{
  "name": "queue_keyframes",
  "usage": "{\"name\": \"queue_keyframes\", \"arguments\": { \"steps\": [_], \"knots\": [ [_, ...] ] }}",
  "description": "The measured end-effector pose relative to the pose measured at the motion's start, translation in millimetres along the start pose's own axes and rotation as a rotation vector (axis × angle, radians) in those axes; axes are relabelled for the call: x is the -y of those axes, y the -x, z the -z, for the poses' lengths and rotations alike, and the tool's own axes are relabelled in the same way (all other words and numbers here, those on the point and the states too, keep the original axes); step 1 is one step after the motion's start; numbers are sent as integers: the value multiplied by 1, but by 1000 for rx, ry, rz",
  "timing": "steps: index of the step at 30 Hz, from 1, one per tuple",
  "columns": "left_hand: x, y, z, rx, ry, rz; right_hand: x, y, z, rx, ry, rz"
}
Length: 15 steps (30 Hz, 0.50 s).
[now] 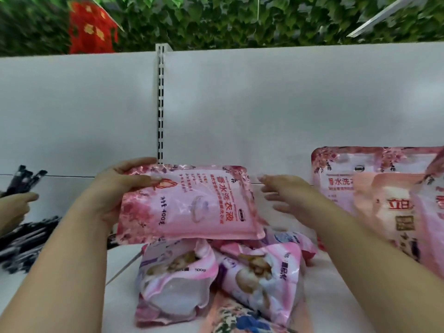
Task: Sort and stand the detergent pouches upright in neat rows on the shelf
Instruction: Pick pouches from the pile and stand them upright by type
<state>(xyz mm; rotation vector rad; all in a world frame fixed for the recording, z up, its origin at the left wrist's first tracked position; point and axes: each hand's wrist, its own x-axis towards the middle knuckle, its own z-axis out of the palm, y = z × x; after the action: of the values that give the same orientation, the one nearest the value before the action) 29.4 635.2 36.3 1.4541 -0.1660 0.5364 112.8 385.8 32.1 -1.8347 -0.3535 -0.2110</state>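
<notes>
At the far left edge of the frame another person's hand (14, 207) sits among a heap of black pens (26, 239) on the shelf (336, 284) — leave that side alone.

Your left hand (120, 188) has the pink floral pouch (189, 203) by its left end, thumb across the printed face and fingers curled over the top edge, so the grip is closed on that pouch. The pouch hangs in the air at centre frame, above the loose pile, with its long axis running left to right and its printing turned sideways — it lies on its side rather than upright. It needs a quarter turn before its base can meet the shelf.

Your right hand (286, 195) is just beside the pouch's free right end, fingers spread and holding nothing; whether it touches the film I cannot tell. It is the nearer hand to that end and to the row.

Below, the loose pile of pouches (216, 280) lies flat and overlapping — glossy, crinkled soft film, bulging with liquid, likely to slump and slide.

At the right of the frame the standing pouches (374, 186) lean on the white back panel (264, 104); a matching floral one stands at the back. The free slot looks to be right of your held pouch, left of that row.
</notes>
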Motion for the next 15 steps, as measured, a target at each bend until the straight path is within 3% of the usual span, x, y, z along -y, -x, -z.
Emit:
{"name": "queue_keyframes", "arguments": {
  "steps": [3, 6, 9, 10, 11, 13, 15],
  "knots": [
    [5, 5, -5, 13, -94, 48, -21, 10, -4, 287, 157, -238],
    [5, -4, -1, -80, -255, 93, -23, 18, -6, 315, 19, -239],
    [2, -3, -3, -255, -699, -148, -21, 15, -8, 379, -24, -167],
    [-2, 2, -15, -184, -738, -238, -19, 15, -11, 411, 17, -155],
    [-3, 8, -30, -16, -790, -262, -17, 16, -14, 401, 100, -122],
    [5, 16, -61, 377, -1113, -133, -17, 13, -18, 247, 254, -28],
    [24, 10, -71, 558, -1360, 14, -22, 5, -14, 59, 374, 7]
  ]
}}
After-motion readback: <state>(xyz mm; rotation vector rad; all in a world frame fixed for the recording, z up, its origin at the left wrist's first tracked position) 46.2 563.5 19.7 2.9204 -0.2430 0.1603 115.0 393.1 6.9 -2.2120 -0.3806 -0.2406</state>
